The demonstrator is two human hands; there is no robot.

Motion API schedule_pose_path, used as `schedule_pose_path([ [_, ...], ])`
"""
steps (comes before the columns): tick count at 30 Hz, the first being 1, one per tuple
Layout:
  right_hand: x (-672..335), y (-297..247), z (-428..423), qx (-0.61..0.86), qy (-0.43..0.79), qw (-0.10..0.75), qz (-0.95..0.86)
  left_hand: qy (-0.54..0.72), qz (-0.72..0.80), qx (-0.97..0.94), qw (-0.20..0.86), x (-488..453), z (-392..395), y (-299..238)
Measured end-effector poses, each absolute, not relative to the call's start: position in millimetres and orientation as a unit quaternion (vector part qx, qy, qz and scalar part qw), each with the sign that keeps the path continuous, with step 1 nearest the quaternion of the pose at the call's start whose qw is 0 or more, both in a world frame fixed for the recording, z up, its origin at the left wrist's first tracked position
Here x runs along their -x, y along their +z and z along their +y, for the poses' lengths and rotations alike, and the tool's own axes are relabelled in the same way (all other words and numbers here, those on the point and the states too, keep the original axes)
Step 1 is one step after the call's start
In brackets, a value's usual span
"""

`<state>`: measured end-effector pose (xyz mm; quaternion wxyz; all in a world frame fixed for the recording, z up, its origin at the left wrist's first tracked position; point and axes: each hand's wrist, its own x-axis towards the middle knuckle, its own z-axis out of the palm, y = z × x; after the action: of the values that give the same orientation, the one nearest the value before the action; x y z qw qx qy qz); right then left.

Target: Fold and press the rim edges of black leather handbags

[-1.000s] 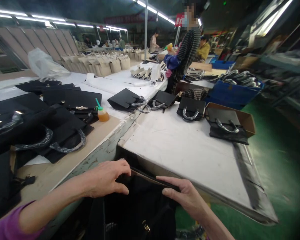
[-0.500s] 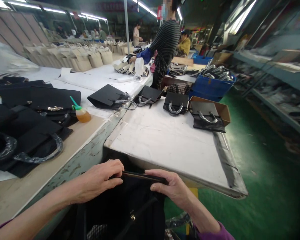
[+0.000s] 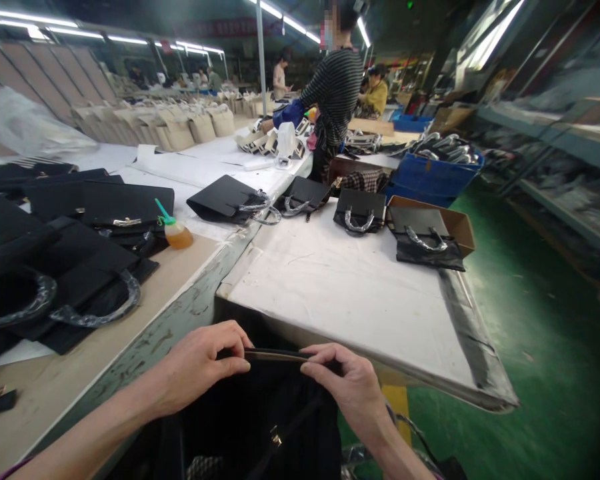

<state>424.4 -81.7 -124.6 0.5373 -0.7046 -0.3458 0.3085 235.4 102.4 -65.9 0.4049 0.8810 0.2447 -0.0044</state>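
Note:
A black handbag [image 3: 260,420] lies low in front of me, below the table's near edge. Its upper edge runs between my hands and shows a thin tan strip. My left hand [image 3: 215,353] pinches that edge between thumb and fingers at the left. At the right, my right hand [image 3: 343,377] grips the same edge, thumb on the near side and fingers over the far side. A small gold clasp [image 3: 276,437] shows on the bag's dark front. Checked cloth [image 3: 204,467] peeks out at its lower left.
White-topped table [image 3: 350,287] ahead carries several black handbags [image 3: 361,208] with plastic-wrapped handles. More black bags [image 3: 90,267] lie on the left bench, beside a squeeze bottle [image 3: 177,233] of amber liquid. A person in a striped top [image 3: 337,87] stands beyond, near a blue crate [image 3: 433,177].
The view has shifted slightly, so the tables and bags sit a little farther right. My right hand's fingers have curled tighter on the bag's edge, and the tan strip shows more.

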Motion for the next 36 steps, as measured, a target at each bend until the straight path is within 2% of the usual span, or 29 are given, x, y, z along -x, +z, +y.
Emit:
schedule_pose_path([
  [16,-412,-129,-80,0.717,0.244,0.552,-0.349,-0.003,0.319,-0.870,0.377,-239,92,-62],
  [22,-410,-130,-80,0.715,0.259,0.553,-0.340,-0.011,0.338,-0.862,0.377,-241,89,-59],
  [28,-410,-128,-77,0.676,0.310,0.597,-0.302,-0.001,0.349,-0.861,0.371,-238,88,-66],
  [31,-418,-124,-77,0.671,0.357,0.561,-0.329,0.007,0.344,-0.854,0.391,-234,87,-71],
  [36,-439,-115,-84,0.656,0.446,0.440,-0.420,-0.001,0.337,-0.845,0.416,-227,88,-75],
])
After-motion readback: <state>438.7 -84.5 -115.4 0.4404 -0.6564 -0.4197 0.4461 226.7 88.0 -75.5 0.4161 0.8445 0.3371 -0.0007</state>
